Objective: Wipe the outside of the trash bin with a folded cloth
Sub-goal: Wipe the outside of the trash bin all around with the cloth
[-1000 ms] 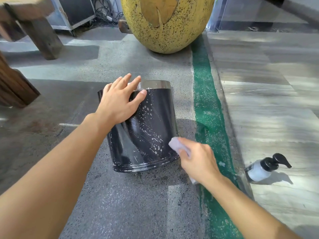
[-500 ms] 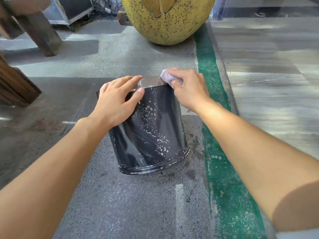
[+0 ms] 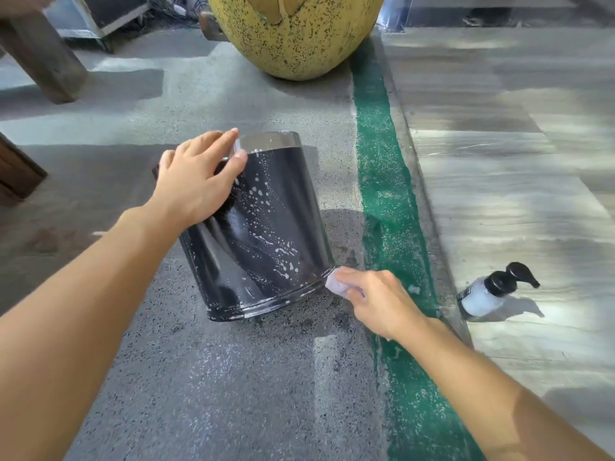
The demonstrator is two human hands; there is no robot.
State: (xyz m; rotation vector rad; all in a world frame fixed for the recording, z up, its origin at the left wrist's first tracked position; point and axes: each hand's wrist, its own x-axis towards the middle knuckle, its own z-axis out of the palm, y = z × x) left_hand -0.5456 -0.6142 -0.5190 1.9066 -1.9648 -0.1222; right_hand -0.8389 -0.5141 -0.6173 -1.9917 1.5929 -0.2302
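Note:
A black trash bin (image 3: 263,237) with a silver top band lies tilted on the grey floor, its side speckled with white foam drops. My left hand (image 3: 196,183) rests flat on the bin's upper left side near the rim, fingers spread. My right hand (image 3: 376,301) grips a small folded pale cloth (image 3: 334,283), which touches the bin's lower right edge by the base.
A pump bottle (image 3: 489,292) with a black head stands on the pale planks to the right, past a green strip (image 3: 386,194). A big speckled yellow pot (image 3: 296,34) sits behind the bin. Wooden furniture legs (image 3: 43,58) stand at the far left.
My right hand has swept the cloth down the bin's right side, from the silver rim to the base edge. The left hand has stayed on the bin's upper side.

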